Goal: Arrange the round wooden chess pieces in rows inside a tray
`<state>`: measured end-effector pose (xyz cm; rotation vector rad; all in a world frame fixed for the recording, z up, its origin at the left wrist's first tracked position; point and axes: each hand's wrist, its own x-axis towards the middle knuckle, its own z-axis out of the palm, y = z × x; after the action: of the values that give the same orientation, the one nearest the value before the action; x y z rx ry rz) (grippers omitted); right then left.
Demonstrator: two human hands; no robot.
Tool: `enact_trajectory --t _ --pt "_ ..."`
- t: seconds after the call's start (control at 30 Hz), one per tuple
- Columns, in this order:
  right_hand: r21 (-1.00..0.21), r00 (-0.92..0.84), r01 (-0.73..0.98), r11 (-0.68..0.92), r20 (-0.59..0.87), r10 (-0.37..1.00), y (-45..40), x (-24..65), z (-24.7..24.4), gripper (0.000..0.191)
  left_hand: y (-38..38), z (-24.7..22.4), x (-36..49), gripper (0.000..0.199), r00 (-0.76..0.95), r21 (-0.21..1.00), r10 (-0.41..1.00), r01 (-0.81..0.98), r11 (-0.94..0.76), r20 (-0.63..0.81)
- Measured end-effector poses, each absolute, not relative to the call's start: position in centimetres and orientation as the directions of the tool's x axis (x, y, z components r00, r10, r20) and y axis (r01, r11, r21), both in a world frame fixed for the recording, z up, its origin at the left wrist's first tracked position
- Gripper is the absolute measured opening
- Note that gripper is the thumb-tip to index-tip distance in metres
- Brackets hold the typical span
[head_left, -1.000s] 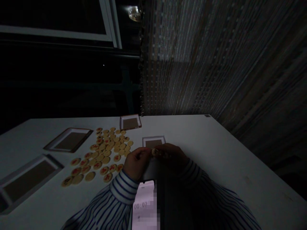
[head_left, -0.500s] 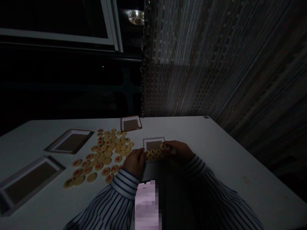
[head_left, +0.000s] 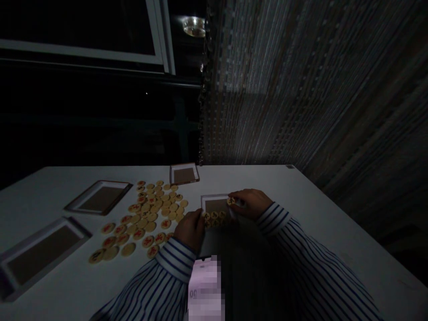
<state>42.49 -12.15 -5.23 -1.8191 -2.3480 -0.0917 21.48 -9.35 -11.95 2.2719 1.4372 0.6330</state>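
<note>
A small box (head_left: 216,205) with a pale rim and brown bottom lies before me, with rows of round wooden pieces (head_left: 214,216) with dark characters along its near side. My right hand (head_left: 252,203) pinches one round piece (head_left: 231,201) above the box's right side. The closed fingers of my left hand (head_left: 190,229) are at the box's left edge, next to the leftmost pieces; they seem to grip that edge. Left of my left hand, many loose round pieces (head_left: 152,217) are spread on the table, some with red characters, some with dark ones, several plain.
Three more open boxes stand on the white table (head_left: 267,178): one at the back (head_left: 183,174), one at the left (head_left: 100,197), one at the near left (head_left: 47,254). A lit phone (head_left: 203,285) lies below my hands. A string curtain (head_left: 261,89) hangs behind.
My right hand has moved slightly up and away with the piece, now further from the rows in the box. My left hand stays at the box's left edge.
</note>
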Motion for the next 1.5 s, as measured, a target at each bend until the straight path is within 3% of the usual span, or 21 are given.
enact_trajectory --t 0.2,0.53,0.77,1.5 --pt "0.007 -0.236 0.972 0.236 0.02 0.971 -11.1 42.2 -4.5 0.034 -9.4 -11.9 21.5 0.035 0.367 0.527 0.913 0.748 -0.404 0.178" --pt "0.069 -0.264 0.96 0.27 -0.092 0.96 -10.1 42.3 -5.3 0.03 -9.3 -12.1 21.5 0.035 0.362 0.529 0.908 0.739 -0.417 0.209" --pt "0.058 -0.376 0.924 0.379 -0.058 0.925 -9.6 42.6 -6.0 0.029 -9.3 -12.2 21.4 0.036 0.369 0.533 0.909 0.739 -0.412 0.192" --pt "0.077 -0.38 0.918 0.389 -0.116 0.918 -9.4 42.4 -6.5 0.026 -9.3 -12.2 21.4 0.034 0.372 0.531 0.906 0.737 -0.419 0.2"
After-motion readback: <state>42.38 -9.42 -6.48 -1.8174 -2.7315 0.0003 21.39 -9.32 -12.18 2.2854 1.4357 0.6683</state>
